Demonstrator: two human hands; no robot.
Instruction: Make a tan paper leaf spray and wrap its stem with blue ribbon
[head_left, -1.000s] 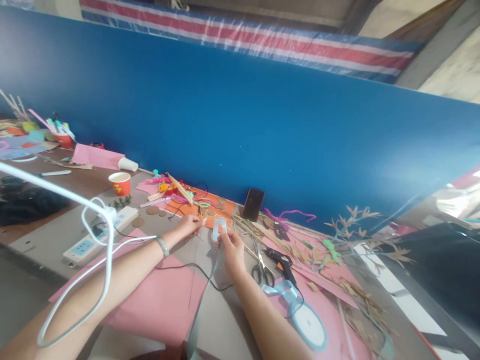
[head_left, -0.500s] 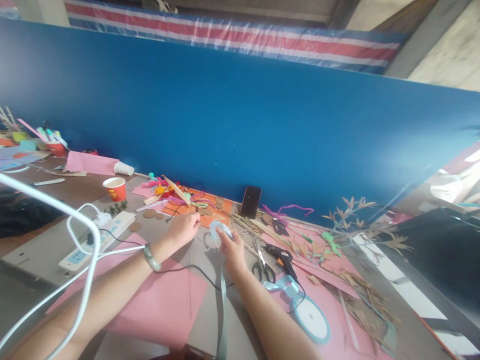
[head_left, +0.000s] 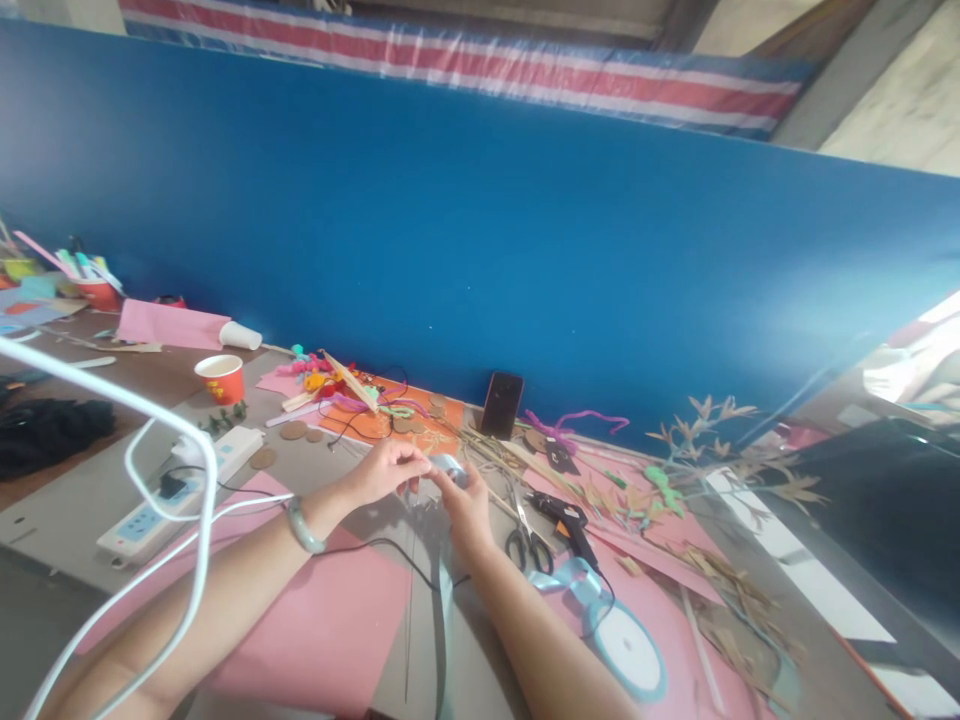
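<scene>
Blue ribbon (head_left: 449,464) in right grip (head_left: 469,508), tail below; left hand (head_left: 384,472) beside.

Scissors (head_left: 529,545) L of glue gun (head_left: 568,520); phone (head_left: 502,405) behind, nr partition (head_left: 465,230).

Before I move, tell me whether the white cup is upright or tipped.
Tipped: the white cup lies on its side beside a pink sheet, while the nearby red cup stands rim up.

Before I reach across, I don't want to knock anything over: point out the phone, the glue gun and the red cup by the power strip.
Phone (head_left: 502,405), head view: its dark screen.
Glue gun (head_left: 575,519), head view: its black body.
Red cup (head_left: 227,386), head view: its outer wall.
</scene>
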